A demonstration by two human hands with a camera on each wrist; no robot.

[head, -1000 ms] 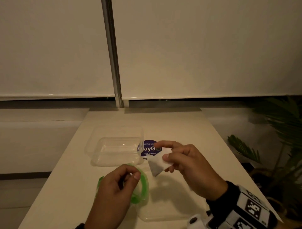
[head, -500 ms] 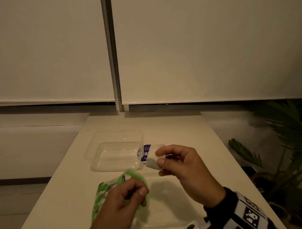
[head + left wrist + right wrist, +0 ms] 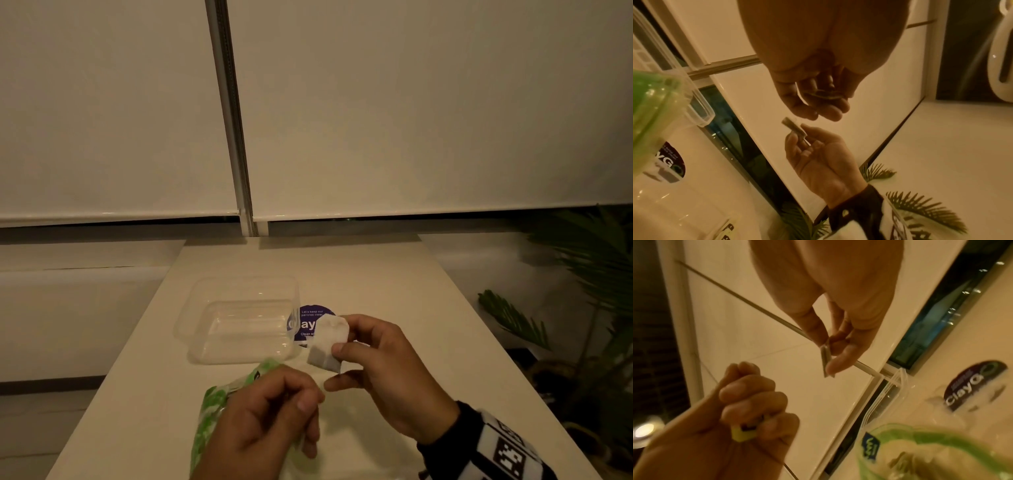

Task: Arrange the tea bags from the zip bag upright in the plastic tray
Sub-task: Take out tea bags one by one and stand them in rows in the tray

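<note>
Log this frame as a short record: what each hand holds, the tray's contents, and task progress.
left hand: fingers curled, gripping the green zip bag by its top
right hand: pinches one tea bag in the air, beside the tray
tray: clear plastic, on the table, no tea bags visible in it
sticker: round, dark, on the table right of the tray
progress: first tea bag out of the bag, not yet placed

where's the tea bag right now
In the head view the tea bag is pinched in the right hand, held above the table just right of the empty plastic tray.
</note>
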